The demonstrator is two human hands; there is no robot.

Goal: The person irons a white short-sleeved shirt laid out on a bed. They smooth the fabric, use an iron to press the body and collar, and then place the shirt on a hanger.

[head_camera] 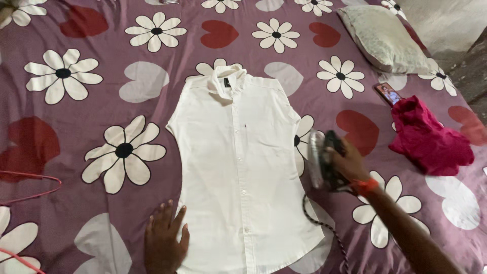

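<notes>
Left hand (165, 242) flat on white shirt (238, 167), right hand (347, 163) gripping iron (320, 158)

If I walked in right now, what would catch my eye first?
A white shirt lies spread flat in the middle of a purple bedsheet with big flowers and hearts. The right hand holds an iron beside the shirt's edge; the left hand presses its lower hem.

Dim, flat indoor light with a purplish cast and no clear source; shadows are soft and faint. White shirt (241, 167) is the brightest area, slightly washed out, no hard glare. Overall soft and low-detail, iron (320, 158) motion-blurred, corners darker.
</notes>
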